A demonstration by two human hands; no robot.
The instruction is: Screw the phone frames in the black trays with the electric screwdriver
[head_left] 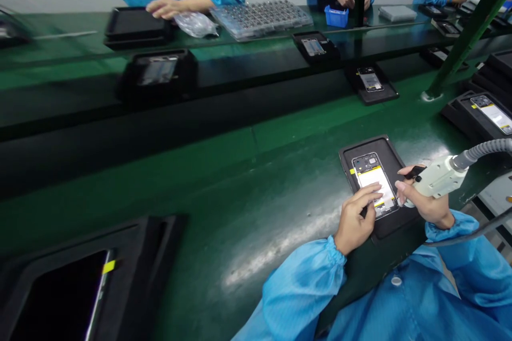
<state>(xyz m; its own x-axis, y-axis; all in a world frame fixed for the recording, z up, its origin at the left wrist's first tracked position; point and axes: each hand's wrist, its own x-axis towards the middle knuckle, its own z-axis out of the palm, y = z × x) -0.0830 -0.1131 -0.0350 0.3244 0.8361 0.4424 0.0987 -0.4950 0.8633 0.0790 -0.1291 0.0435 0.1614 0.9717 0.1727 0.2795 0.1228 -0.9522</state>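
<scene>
An opened phone (372, 177) with a white battery lies in a black tray (362, 149) on the green bench. My left hand (357, 217) rests on the phone's lower half, fingers curled and pinched around a small dark object that I cannot name. My right hand (424, 200) grips a cream-coloured electric screwdriver (438, 177), whose grey hose runs off to the right. The tool's tip sits at the phone's lower right edge, hidden behind my fingers.
A black conveyor belt (120, 133) carries more trays with phones (370, 81). Another black tray (80, 282) sits at the near left. Stacked trays (488, 112) stand at the right. Co-workers in blue coats work across the belt beside a clear parts tray (260, 18).
</scene>
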